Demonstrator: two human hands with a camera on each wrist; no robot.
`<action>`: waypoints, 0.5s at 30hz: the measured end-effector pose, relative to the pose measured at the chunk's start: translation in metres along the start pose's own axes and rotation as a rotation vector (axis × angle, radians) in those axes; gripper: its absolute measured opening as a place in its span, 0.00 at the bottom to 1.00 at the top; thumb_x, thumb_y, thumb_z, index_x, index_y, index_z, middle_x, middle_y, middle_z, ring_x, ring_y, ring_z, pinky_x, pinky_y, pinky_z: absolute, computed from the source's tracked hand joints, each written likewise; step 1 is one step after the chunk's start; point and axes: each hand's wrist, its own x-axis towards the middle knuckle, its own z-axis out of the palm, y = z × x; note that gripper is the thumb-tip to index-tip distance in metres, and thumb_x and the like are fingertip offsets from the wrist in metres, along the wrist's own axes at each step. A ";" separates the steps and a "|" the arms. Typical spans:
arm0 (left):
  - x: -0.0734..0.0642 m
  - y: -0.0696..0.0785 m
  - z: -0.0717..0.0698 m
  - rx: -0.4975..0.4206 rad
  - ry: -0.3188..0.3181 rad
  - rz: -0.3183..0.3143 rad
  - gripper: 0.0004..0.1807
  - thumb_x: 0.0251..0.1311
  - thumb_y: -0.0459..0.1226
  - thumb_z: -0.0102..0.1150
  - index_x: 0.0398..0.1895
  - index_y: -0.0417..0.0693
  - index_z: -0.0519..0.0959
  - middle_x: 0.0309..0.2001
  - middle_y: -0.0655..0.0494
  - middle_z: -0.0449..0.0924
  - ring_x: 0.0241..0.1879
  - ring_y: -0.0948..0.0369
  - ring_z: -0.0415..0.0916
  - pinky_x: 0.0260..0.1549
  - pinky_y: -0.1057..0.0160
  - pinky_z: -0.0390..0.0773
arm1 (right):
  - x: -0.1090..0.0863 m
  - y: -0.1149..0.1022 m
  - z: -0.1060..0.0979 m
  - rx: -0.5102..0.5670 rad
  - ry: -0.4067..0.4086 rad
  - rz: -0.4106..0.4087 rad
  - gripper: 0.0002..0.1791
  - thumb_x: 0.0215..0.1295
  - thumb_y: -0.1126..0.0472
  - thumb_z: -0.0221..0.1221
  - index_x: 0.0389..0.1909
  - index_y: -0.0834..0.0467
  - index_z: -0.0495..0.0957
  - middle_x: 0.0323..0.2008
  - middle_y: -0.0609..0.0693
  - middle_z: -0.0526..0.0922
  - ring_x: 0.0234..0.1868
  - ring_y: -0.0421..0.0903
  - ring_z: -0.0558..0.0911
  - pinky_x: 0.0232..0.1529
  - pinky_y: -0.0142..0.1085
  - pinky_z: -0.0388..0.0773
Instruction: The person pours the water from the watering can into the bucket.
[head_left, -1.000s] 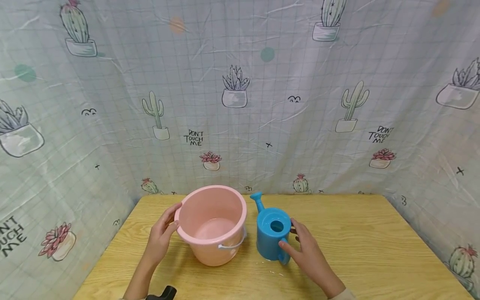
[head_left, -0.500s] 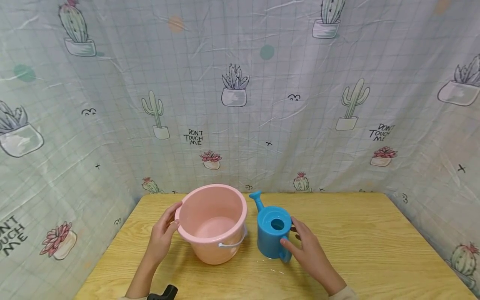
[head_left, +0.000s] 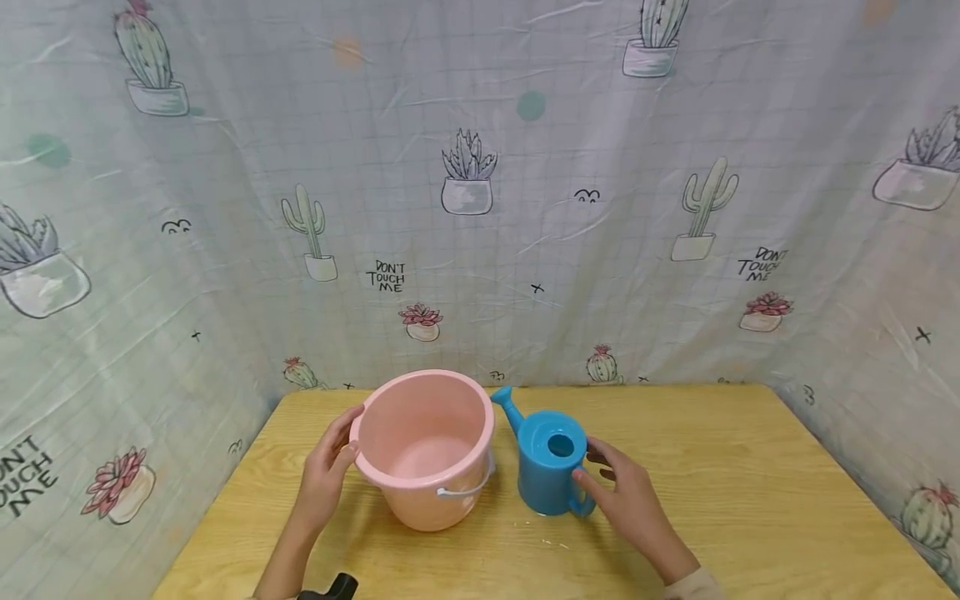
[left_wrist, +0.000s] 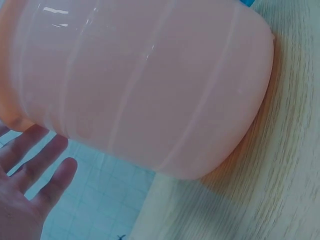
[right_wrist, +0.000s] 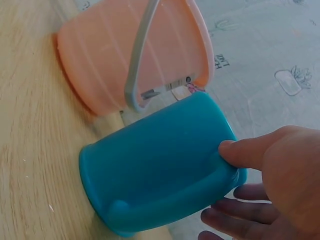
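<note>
A pink bucket (head_left: 427, 497) stands upright on the table, its pale handle (head_left: 465, 490) hanging down on the near right side. At its left rim is my left hand (head_left: 322, 479), whose fairly straight fingers (left_wrist: 35, 167) touch the outside beneath the rim in the left wrist view. To the bucket's right stands a blue watering can (head_left: 542, 483), spout pointing back left near the bucket's rim. My right hand (head_left: 628, 500) is at the can's right side. In the right wrist view the thumb (right_wrist: 240, 152) touches the can by the top of its handle, the fingers loosely extended beyond.
Both vessels stand on a wooden table (head_left: 712, 483), with small water drops in front of the can. A curtain printed with cacti (head_left: 480, 275) encloses the back and sides. A black object (head_left: 341, 587) shows by the left forearm at the bottom edge.
The watering can has turned, its spout swinging left towards the bucket and its handle to the right. My right hand has shifted slightly right with it; the bucket and left hand have stayed put.
</note>
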 end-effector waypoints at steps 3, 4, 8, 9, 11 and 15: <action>0.001 0.001 0.000 0.004 0.001 -0.009 0.25 0.69 0.28 0.44 0.69 0.45 0.65 0.67 0.40 0.67 0.63 0.78 0.66 0.56 0.83 0.66 | 0.001 0.001 -0.002 0.016 0.012 -0.003 0.29 0.64 0.53 0.62 0.64 0.59 0.69 0.61 0.58 0.76 0.59 0.57 0.78 0.56 0.52 0.78; 0.002 0.001 0.000 0.008 0.002 -0.011 0.25 0.69 0.28 0.44 0.69 0.45 0.66 0.67 0.40 0.68 0.62 0.78 0.66 0.56 0.83 0.66 | 0.001 0.001 -0.003 0.020 0.018 -0.003 0.29 0.64 0.54 0.62 0.63 0.59 0.69 0.61 0.58 0.76 0.59 0.57 0.78 0.55 0.52 0.78; 0.004 0.002 -0.001 0.023 -0.003 -0.008 0.26 0.69 0.28 0.44 0.70 0.46 0.65 0.67 0.40 0.67 0.63 0.77 0.66 0.56 0.83 0.66 | 0.003 0.003 -0.006 0.020 0.060 -0.037 0.27 0.64 0.57 0.62 0.62 0.60 0.70 0.60 0.58 0.77 0.58 0.58 0.78 0.55 0.53 0.78; 0.004 0.003 -0.001 0.028 -0.008 -0.006 0.26 0.70 0.29 0.44 0.70 0.47 0.64 0.68 0.40 0.67 0.63 0.77 0.66 0.56 0.83 0.65 | 0.003 0.003 -0.006 0.013 0.073 -0.046 0.27 0.64 0.58 0.63 0.62 0.61 0.70 0.60 0.59 0.77 0.58 0.58 0.79 0.55 0.54 0.78; 0.005 0.003 0.000 0.024 -0.008 -0.007 0.26 0.70 0.29 0.44 0.70 0.46 0.64 0.68 0.40 0.67 0.63 0.77 0.66 0.56 0.83 0.65 | 0.004 0.005 -0.007 -0.005 0.100 -0.051 0.26 0.64 0.58 0.63 0.60 0.61 0.71 0.58 0.58 0.78 0.57 0.58 0.79 0.55 0.56 0.77; 0.002 0.002 0.001 0.018 0.009 -0.025 0.25 0.69 0.28 0.44 0.69 0.45 0.66 0.67 0.40 0.68 0.62 0.77 0.67 0.56 0.83 0.65 | 0.003 0.010 -0.005 -0.018 0.144 -0.029 0.22 0.64 0.58 0.62 0.57 0.60 0.74 0.54 0.57 0.81 0.56 0.56 0.79 0.56 0.58 0.74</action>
